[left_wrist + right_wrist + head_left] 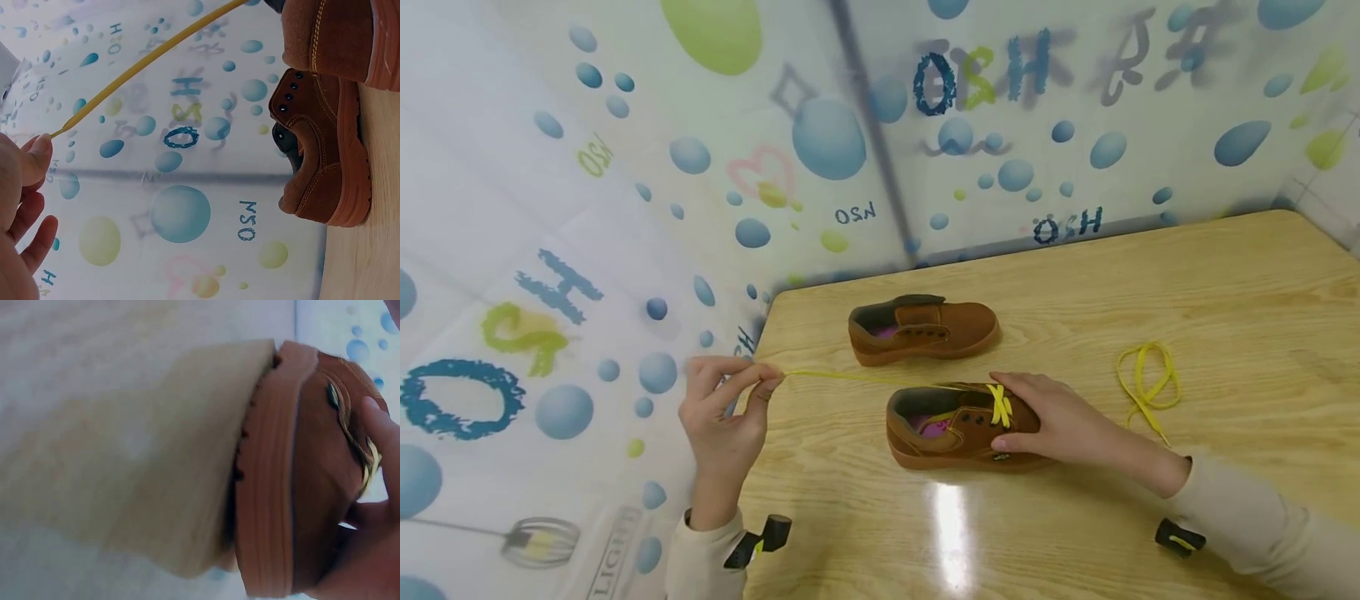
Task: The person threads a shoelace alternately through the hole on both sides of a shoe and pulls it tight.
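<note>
My left hand [726,421] pinches the tip of a yellow shoelace [850,377] between thumb and forefinger, raised left of the shoes. The lace runs taut to the near brown shoe [917,446]; in the left wrist view this shoelace [156,55] slants up from the fingertips. Over the front of that shoe, my right hand [1052,417] holds it with thumb on the near side and fingers on the far side. Yellow lace crosses between its eyelets by the toe. In the right wrist view the brown shoe [325,487] shows its sole edge, the thumb on its upper.
Behind it stands a second brown shoe [955,333], its eyelets unlaced. Another yellow shoelace [1150,392] lies loosely coiled on the wooden table [1240,308], beyond the right forearm. A wall covering [887,192] with printed drops borders the table at the back and left.
</note>
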`<state>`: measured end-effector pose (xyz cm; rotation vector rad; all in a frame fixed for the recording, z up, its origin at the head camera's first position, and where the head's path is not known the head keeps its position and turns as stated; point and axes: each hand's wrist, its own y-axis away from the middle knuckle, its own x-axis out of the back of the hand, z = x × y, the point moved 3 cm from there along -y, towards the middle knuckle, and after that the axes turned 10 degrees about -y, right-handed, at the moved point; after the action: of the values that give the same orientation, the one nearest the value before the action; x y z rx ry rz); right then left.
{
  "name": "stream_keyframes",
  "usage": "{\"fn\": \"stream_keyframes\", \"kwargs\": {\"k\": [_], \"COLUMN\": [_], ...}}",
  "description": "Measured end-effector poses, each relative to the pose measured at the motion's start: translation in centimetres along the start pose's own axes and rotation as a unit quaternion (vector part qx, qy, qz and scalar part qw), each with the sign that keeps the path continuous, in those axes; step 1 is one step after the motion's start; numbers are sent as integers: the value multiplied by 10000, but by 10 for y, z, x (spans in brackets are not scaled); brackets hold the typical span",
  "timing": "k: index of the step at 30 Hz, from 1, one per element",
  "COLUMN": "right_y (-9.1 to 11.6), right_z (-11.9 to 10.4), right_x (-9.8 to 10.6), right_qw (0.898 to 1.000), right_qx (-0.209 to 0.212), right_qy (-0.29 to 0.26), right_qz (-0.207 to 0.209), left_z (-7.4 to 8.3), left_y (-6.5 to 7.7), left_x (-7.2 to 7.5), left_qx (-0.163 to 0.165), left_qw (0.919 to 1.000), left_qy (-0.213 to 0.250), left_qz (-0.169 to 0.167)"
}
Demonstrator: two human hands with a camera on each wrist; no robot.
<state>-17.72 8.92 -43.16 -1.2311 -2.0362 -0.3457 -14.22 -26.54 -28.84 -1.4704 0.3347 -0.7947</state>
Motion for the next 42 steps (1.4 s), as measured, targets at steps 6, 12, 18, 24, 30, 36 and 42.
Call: {"fn": "stream_keyframes", "kwargs": {"k": [6, 12, 18, 24, 30, 36, 42], "right_y": [0, 1, 0, 2, -1, 3, 9], "right_z": [-6, -10, -8, -35, -89, -119, -128], "right_x": [2, 2, 2, 17, 24, 19, 23], "right_qw": [9994, 9990, 9996, 9966, 9584, 9139, 9451], "right_qx": [121, 117, 111, 489, 2373, 3497, 2379], "right_qy": [65, 135, 116, 145, 269, 158, -1774], "right_qz": [303, 409, 221, 653, 1566, 2055, 1370], "left_z": [-3, -4, 24, 80, 124, 141, 145], "left_y": [2, -2, -12, -27, -35, -39, -35], "left_x": [1, 11, 16, 18, 9, 1, -3], "left_qx": [383, 726, 249, -793, -1842, -2133, -2285], "left_qw": [9991, 9963, 9988, 9963, 9812, 9757, 9686], "left_qy": [-31, -15, 70, -3, 309, 441, 978], "left_qz": [154, 466, 412, 345, 488, 258, 22]}}
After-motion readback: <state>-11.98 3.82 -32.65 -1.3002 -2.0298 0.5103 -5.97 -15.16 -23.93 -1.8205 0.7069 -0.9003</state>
